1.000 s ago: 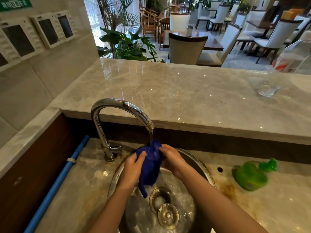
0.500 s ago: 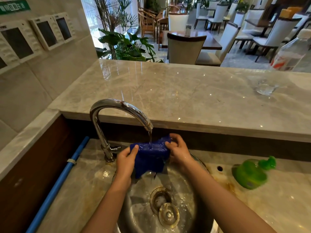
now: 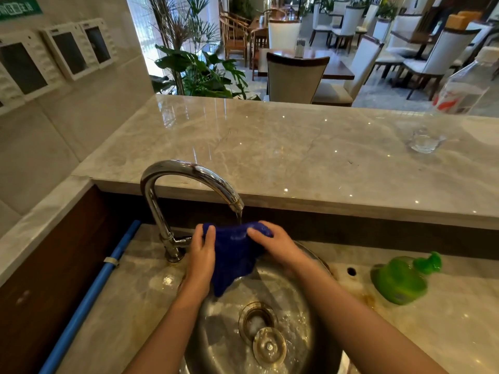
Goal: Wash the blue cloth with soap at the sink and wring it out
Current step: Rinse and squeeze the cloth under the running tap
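The wet blue cloth (image 3: 233,255) is stretched between both my hands under the running chrome faucet (image 3: 189,174), above the round steel sink (image 3: 305,317). My left hand (image 3: 201,252) grips its left edge and my right hand (image 3: 278,245) grips its right edge. A corner of the cloth hangs down toward the basin. A thin stream of water falls from the spout onto the cloth's top. The green soap bottle (image 3: 402,279) lies on its side on the counter right of the sink.
A loose drain plug (image 3: 268,345) sits in the basin beside the open drain (image 3: 256,318). A blue pipe (image 3: 89,298) runs along the left. On the raised marble ledge (image 3: 243,147) stand a glass (image 3: 425,140) and a plastic bottle (image 3: 464,85). Dining chairs lie beyond.
The cloth went from a bunched wad under the spout to being spread sideways between my hands. Both hands have shifted up and apart, closer to the spout.
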